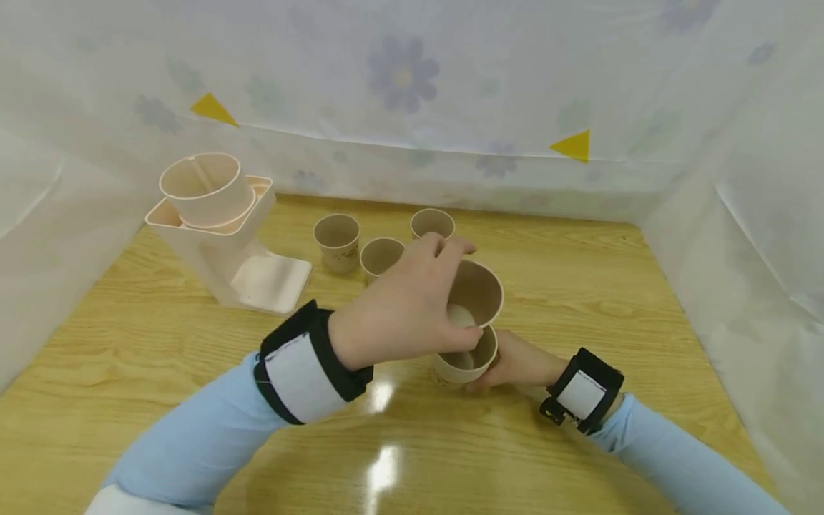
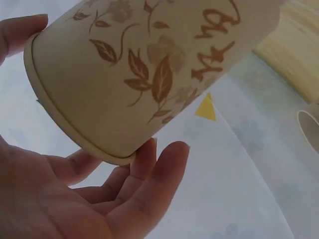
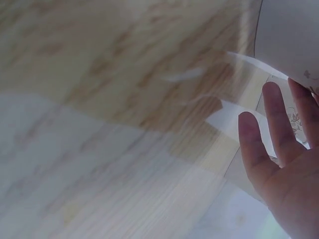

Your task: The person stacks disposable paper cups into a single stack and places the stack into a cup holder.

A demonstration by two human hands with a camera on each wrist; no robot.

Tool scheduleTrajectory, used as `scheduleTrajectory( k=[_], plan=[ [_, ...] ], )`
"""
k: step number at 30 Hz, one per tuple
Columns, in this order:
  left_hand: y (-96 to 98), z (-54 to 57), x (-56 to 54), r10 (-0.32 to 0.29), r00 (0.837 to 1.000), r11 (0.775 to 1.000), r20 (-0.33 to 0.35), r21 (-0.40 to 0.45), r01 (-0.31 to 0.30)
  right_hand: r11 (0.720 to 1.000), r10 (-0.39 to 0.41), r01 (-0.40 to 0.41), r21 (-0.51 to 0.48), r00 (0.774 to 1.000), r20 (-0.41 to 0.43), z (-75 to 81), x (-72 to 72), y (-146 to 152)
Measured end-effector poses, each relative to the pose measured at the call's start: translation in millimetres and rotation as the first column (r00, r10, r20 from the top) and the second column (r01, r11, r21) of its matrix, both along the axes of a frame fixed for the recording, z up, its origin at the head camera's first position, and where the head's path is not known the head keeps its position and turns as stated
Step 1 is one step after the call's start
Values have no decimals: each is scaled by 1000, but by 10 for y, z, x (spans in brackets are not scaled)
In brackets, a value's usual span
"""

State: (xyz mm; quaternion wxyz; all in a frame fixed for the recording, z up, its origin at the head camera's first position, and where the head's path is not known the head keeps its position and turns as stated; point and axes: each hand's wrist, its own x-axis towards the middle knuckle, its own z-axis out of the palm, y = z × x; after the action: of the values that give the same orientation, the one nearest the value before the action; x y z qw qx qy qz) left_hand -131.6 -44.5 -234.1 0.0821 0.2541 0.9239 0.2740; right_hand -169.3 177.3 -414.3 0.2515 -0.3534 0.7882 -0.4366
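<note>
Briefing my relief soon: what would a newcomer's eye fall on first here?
Likely first, near the centre: the left hand gripping the tilted upper cup above the lower cup, which the right hand holds. Next, the pale stand at left, topped by a round container. Then two yellow triangles on the backdrop.

Wood-grain table [image 1: 592, 286], pale stand [image 1: 222, 266] at left, three upright cups [image 1: 339, 259] to its right

In my head view I see a tilted, leaf-printed beige cup [image 1: 484, 285] partly overlapping a second cup [image 1: 450, 375], its mouth upward.
</note>
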Motion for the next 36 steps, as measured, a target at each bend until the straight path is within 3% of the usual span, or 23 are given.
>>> scheduleTrajectory(
  k=[5, 9, 16, 18, 20, 22, 25, 27, 31, 36],
  plan=[
    [56, -71, -6, -24, 999, 1000, 37, -19, 25, 999, 10, -8, -48, 999, 45, -30, -4, -5],
    [105, -212, 3, -74, 996, 995, 57, -57, 78, 997, -13, 19, -81, 998, 66, -32, 1, -11],
    [149, -455, 1, -101, 995, 983, 24, -150, 103, 998, -41, 43, -51, 999, 35, -10, 29, -30],
    [126, -502, -30, -104, 994, 979, 43, -172, 110, 999, -44, 45, -27, 998, 34, -13, 45, -34],
    [73, -533, -109, -81, 996, 978, 43, -190, 88, 999, -48, 48, -11, 998, 32, -13, 58, -37],
    [-12, -563, -241, -12, 1000, 972, 16, -233, 15, 998, -54, 54, -12, 998, 24, -15, 67, -41],
    [-173, -617, -494, 118, 991, 939, -70, -318, -134, 998, -68, 67, -19, 998, 0, -12, 75, -39],
    [-270, -671, -645, 178, 980, 907, -92, -372, -199, 997, -74, 74, -21, 997, -19, -11, 75, -31],
    [-358, -794, -852, 210, 976, 881, -59, -422, -215, 997, -75, 75, -26, 997, -25, 5, 62, -16],
    [-318, -851, -954, 238, 971, 866, -21, -449, -222, 996, -87, 86, -31, 996, -18, 24, 53, -2]
  ],
)
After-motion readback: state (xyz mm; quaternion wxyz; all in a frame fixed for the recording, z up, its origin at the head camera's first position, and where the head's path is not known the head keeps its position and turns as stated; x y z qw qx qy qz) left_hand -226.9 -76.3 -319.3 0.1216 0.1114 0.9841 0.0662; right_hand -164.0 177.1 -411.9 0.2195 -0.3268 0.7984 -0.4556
